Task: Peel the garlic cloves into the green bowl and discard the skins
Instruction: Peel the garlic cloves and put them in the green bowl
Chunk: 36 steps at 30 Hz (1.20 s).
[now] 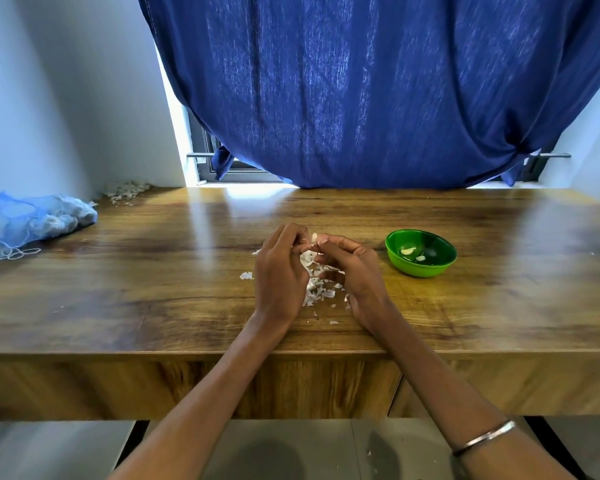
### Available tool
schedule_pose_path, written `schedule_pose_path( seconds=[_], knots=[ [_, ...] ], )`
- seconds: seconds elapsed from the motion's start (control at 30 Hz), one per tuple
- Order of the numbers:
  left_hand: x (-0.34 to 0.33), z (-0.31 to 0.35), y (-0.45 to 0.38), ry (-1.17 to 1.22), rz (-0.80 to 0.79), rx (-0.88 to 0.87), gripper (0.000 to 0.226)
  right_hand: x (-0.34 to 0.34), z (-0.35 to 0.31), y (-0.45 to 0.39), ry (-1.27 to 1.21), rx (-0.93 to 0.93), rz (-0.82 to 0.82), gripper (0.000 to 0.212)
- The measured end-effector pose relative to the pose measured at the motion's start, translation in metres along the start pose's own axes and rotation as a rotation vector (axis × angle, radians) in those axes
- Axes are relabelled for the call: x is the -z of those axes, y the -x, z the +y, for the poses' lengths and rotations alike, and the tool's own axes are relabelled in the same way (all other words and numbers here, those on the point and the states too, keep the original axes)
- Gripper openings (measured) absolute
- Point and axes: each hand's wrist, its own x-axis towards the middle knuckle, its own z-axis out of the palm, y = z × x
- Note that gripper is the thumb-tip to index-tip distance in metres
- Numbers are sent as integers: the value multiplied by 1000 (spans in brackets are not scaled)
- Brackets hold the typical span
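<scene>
Both hands meet over the middle of the wooden table (153, 271). My left hand (280, 271) and my right hand (352, 268) pinch a small garlic clove (314, 238) between their fingertips; only its pale tip shows. Beneath the hands lies a scatter of white garlic skins (317, 289). The green bowl (440, 263) stands to the right of my right hand and holds two peeled cloves (408, 251).
A blue net bag of garlic (45, 220) lies at the table's far left. A heap of dry skins (127, 191) sits in the back left corner. A blue curtain (361, 98) hangs behind the table. A loose skin flake (246, 275) lies left of my left hand.
</scene>
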Motion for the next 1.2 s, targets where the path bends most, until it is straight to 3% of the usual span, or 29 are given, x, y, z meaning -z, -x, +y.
schedule_pose_path(
  seconds=[0.4,0.63,0.9,1.2],
  knots=[
    [-1,1,3,33,15,44,22,0,-6,2,-121,-78,39,7],
    [-2,-6,3,-88,2,106,11,3,-7,1,-207,-111,43,10],
    [-2,-13,3,-134,-137,134,30,2,-6,0,-112,-110,4,11],
    [2,-3,1,147,-46,210,12,3,4,-3,42,33,54,11]
  ],
)
